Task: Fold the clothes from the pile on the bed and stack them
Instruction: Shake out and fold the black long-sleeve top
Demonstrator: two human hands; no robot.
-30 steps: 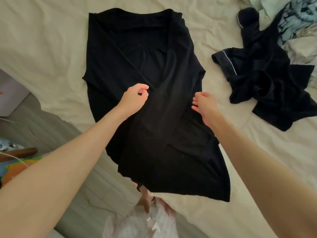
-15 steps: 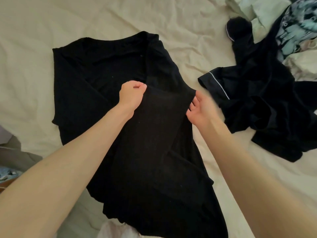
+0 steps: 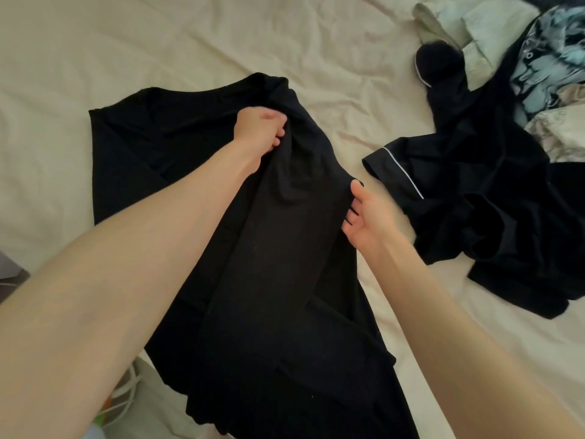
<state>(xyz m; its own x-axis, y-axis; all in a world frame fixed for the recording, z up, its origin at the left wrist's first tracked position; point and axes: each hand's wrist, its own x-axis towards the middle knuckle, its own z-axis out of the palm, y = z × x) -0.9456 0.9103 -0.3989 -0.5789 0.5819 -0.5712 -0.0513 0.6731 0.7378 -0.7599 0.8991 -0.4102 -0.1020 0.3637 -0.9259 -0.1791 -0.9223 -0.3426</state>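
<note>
A black garment (image 3: 269, 280) lies spread on the cream bed sheet (image 3: 158, 42), its lower part lifted and doubled up toward its collar. My left hand (image 3: 259, 128) grips a bunched fold of it near the neckline. My right hand (image 3: 364, 213) holds the folded right edge, thumb on top and fingers tucked under the cloth. The pile of clothes lies at the right: a dark garment with white piping (image 3: 490, 201), and behind it a blue patterned piece (image 3: 547, 58) and pale fabrics (image 3: 474, 26).
The bed's near edge runs along the bottom left, with floor and a white cord (image 3: 126, 394) below it. Bare sheet stretches across the far and left parts of the bed.
Both hands have carried the garment's lower part farther up toward the collar. The view has shifted forward over the bed, and the floor at the left has nearly dropped out of sight.
</note>
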